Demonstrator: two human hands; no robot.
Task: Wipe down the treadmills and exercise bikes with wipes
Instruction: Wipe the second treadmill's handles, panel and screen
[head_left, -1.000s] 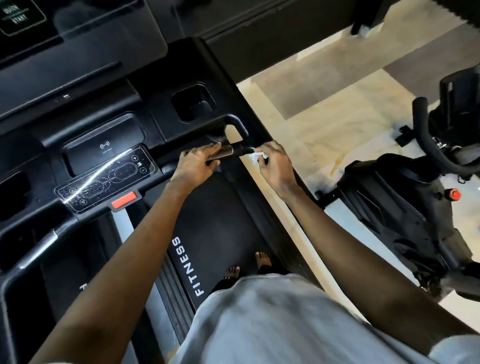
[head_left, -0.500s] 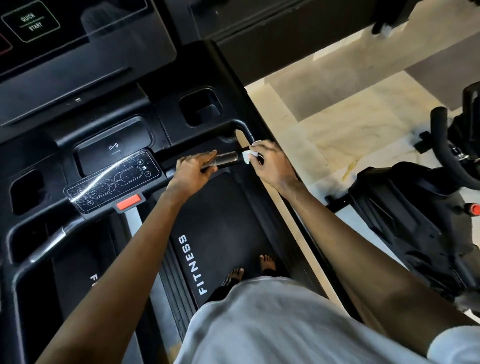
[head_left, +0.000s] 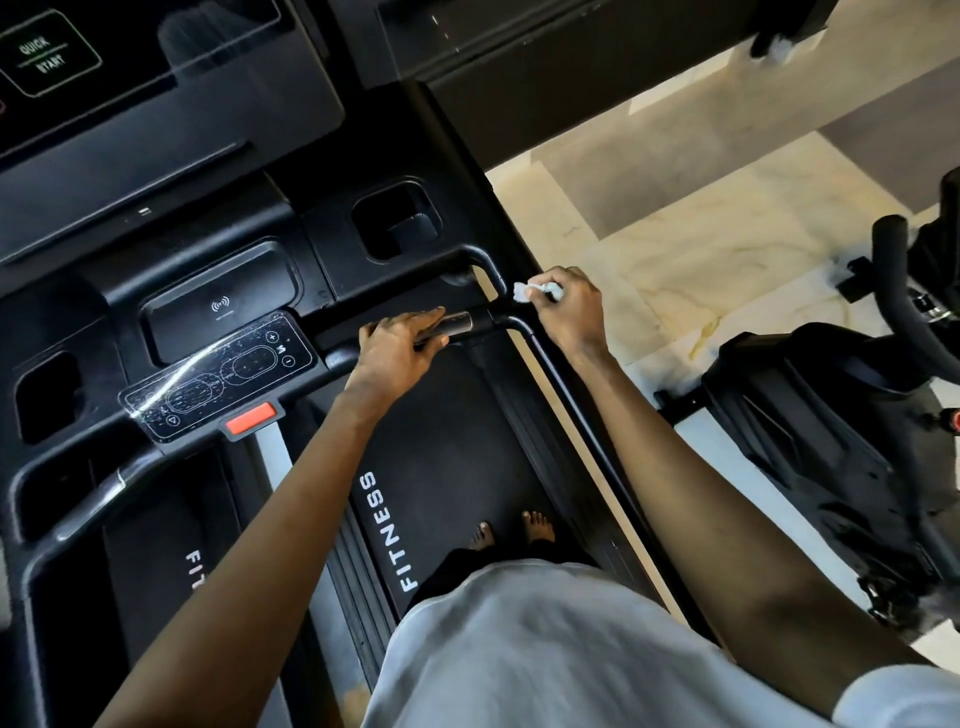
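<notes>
1. The person stands on the treadmill (head_left: 322, 244). The wipe (head_left: 523, 290) is a small crumpled wad pinched in the fingers of the right hand (head_left: 569, 306), just above the right end of the handlebar (head_left: 488, 322). I cannot tell whether it touches the bar.
2. The left hand (head_left: 400, 343) rests on the handlebar. Its fingers lie fairly straight along the top and reach the metal sensor (head_left: 457, 325).
3. To my eye the step in hand is wiping the handlebar's right corner. It would go better with the wad opened out, since a tight ball cleans only a thin line.
4. I would wrap the wipe round the bar and draw it along, twisting so the underside gets cleaned too.
5. The left hand covers part of the handlebar. It should lift or slide off so the sensor and the stretch under the palm get a pass.
6. The side rail (head_left: 566, 395) runs back from the handlebar's right end, and one long pull along it makes sense after the corner.
7. The panel (head_left: 218, 379), left of the handlebar, shows streaks. It wants light pressure, so that no button is pushed.
8. The bike (head_left: 831, 415), off to the handlebar's right, looks like a later job. A fresh wipe would probably be wise there.
</notes>
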